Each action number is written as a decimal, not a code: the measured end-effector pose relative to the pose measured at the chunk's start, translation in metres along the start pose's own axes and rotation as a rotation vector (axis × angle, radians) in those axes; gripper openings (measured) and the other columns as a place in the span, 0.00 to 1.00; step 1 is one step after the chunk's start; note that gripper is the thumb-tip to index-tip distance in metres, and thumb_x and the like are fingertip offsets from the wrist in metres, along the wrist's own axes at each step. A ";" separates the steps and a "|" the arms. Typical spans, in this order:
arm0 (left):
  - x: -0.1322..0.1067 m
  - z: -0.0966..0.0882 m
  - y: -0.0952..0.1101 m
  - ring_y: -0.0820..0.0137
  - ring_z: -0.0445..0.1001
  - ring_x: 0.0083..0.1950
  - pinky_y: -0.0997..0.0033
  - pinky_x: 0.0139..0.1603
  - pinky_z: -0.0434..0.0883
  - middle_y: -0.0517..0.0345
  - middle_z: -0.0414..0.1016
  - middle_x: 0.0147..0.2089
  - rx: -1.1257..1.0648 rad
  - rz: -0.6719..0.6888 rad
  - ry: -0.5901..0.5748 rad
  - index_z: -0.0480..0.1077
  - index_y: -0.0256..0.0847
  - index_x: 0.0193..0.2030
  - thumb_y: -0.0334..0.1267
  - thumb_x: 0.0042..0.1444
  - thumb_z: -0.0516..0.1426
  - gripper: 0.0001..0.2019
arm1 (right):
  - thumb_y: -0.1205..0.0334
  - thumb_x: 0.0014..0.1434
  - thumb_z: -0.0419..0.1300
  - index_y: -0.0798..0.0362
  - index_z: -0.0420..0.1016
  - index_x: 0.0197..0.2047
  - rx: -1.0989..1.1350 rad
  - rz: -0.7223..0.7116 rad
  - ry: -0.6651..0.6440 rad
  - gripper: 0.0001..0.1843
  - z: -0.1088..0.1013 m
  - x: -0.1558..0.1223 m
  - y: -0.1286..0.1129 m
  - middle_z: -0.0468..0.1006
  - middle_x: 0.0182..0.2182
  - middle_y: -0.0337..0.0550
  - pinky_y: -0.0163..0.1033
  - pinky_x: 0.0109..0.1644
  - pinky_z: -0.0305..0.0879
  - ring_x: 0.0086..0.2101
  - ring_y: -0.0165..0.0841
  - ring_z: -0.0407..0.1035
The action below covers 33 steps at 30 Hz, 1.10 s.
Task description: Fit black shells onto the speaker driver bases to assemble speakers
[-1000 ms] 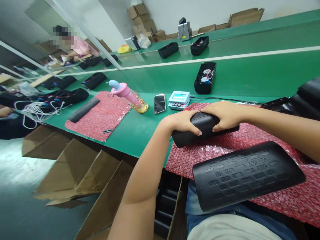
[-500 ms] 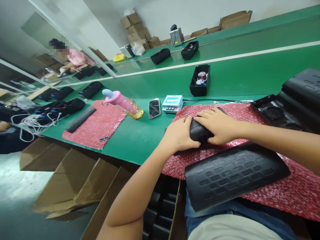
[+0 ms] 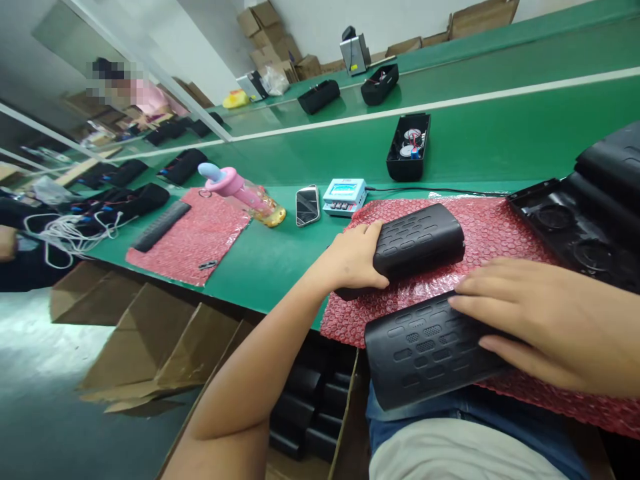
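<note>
My left hand (image 3: 356,257) grips the left end of a black speaker body (image 3: 419,241) that lies on red bubble wrap (image 3: 493,230) at the green bench's near edge. My right hand (image 3: 540,320) rests with fingers stretched flat on a curved black grille cover (image 3: 425,350), which lies closer to me on the same wrap and overhangs my lap.
Black housing shells (image 3: 580,220) are stacked at the right. A small blue tester (image 3: 343,196), a phone (image 3: 307,205) and a pink bottle (image 3: 240,193) lie on the bench (image 3: 280,257). An open speaker (image 3: 409,155) sits on the belt. Cardboard boxes stand below left; another person works far left.
My right hand has left the speaker body and come down onto the nearer grille cover. My left hand stays on the speaker body, which now lies uncovered on the wrap.
</note>
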<state>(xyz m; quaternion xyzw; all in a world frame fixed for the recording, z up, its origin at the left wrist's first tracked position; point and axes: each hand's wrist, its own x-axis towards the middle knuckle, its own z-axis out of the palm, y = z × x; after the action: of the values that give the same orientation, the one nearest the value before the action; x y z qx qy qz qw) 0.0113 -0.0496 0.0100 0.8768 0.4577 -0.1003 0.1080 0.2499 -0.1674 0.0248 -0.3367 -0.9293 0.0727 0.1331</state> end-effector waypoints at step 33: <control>0.053 -0.027 -0.043 0.54 0.72 0.50 0.64 0.47 0.70 0.57 0.74 0.53 -0.258 -0.099 -0.335 0.65 0.48 0.59 0.53 0.33 0.60 0.40 | 0.60 0.46 0.61 0.62 0.67 0.56 -0.097 0.102 -0.182 0.33 0.020 0.003 0.012 0.68 0.57 0.62 0.57 0.54 0.64 0.54 0.53 0.65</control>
<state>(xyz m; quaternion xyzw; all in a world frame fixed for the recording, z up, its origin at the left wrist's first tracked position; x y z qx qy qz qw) 0.0078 0.0233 0.0166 0.8033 0.4849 -0.1905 0.2886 0.2486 -0.1574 0.0038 -0.3814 -0.9217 0.0645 0.0279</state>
